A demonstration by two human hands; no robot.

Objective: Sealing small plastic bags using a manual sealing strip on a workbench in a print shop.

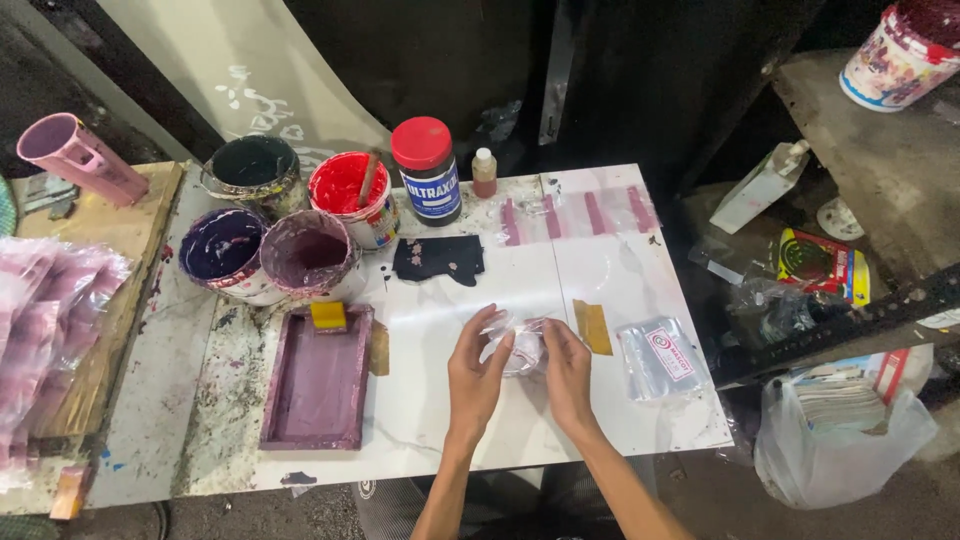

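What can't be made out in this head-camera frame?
- Clear plastic piece: crumpled between left hand and right hand; shape unclear, fingers cover it.
- Pail: cut by the top right corner.
- Red paint tub: the stick's lower end is sunk in paint.
- Pink stack: cut by the left edge.

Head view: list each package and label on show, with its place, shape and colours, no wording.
Dark jar: back of the white board, cylindrical, red lid, blue and white label.
Clear packet stack: right of both hands, flat, white label with red print.
Colourful flat pack: right shelf, yellow, red, green.
Paint bucket: top right, white, printed wrap.
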